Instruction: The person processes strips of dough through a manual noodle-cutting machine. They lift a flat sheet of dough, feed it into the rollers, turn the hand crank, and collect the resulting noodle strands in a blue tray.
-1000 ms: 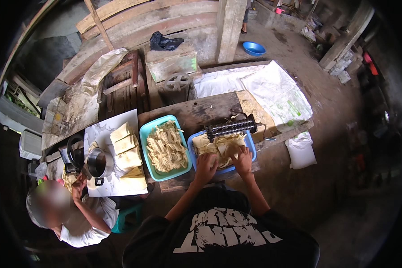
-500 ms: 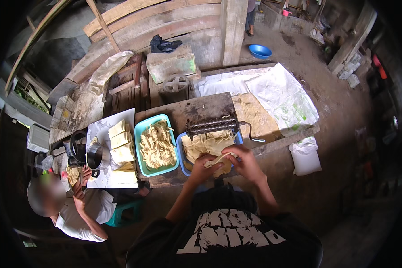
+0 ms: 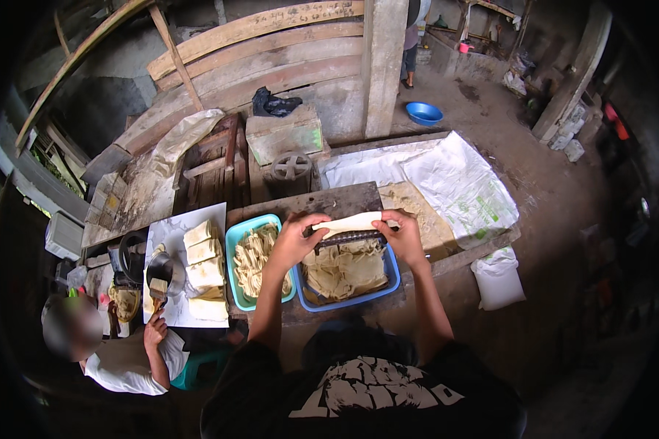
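the left hand (image 3: 294, 241) and right hand (image 3: 403, 235) hold a pale dough sheet (image 3: 348, 222) by its two ends, fingers curled shut on it, just above a dark cutter (image 3: 350, 238) that spans the far rim of the blue tub (image 3: 388, 287). the sheet lies stretched flat between the hands, over the tub's back edge. cut strips (image 3: 344, 271) fill the tub under the cutter. just left of it, touching, stands a teal tub (image 3: 232, 263) also heaped with strips. both tubs sit on a dark wooden table (image 3: 344, 199). further left, a white board (image 3: 170, 234) carries a row of stacked dough slabs (image 3: 203, 267). a seated person at lower left has a hand (image 3: 154, 331) near the board's near edge, by a dark pot (image 3: 158, 267). a white sack (image 3: 458, 183) lies spread beyond the table, and a blue basin (image 3: 424, 113) sits on the dirt floor further off.
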`<state>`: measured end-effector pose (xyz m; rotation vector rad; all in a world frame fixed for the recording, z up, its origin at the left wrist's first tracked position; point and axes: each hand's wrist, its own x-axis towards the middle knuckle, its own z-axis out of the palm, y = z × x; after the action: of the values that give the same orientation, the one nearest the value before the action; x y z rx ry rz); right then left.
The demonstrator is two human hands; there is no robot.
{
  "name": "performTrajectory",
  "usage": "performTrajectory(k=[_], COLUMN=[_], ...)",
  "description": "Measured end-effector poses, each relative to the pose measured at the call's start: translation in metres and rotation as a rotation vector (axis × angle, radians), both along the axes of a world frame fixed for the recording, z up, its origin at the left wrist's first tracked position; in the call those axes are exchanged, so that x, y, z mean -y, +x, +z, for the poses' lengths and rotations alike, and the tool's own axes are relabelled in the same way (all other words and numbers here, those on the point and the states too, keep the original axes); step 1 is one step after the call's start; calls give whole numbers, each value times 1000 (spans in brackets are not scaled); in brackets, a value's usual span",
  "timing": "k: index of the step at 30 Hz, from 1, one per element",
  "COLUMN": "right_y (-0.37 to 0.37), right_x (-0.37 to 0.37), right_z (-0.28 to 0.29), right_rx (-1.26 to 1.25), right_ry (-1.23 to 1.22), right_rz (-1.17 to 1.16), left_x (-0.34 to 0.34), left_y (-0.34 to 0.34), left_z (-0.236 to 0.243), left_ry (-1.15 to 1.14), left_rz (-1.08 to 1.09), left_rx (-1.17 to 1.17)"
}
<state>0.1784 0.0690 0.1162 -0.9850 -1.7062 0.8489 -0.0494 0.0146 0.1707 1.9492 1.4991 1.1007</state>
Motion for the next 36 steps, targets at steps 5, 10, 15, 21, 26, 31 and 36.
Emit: performTrajectory(k=[5, 10, 15, 21, 26, 31, 36], right_y=[-11, -26, -28, 30, 55, 65, 82], right_x=[-7, -12, -25, -14, 2, 19, 17], right_z=[2, 10, 0, -42, -51, 7, 58], right_rx=[180, 130, 117, 83, 796, 635, 645], right_ry=[111, 37, 55, -306, -129, -248, -247], right_rz=[-128, -101, -39, 146, -36, -87, -84], left_x=[-19, -42, -68, -67, -79, -84, -93], left_y=[-16, -16, -20, -18, -8, 4, 18], left_z=[-1, 9, -14, -20, -13, -5, -10], left_ry=[-90, -69, -171, -135, -75, -227, -217], left_rz=[-109, -232, -290, -310, -444, -415, -467], left_rx=[59, 124, 73, 193, 242, 205, 243])
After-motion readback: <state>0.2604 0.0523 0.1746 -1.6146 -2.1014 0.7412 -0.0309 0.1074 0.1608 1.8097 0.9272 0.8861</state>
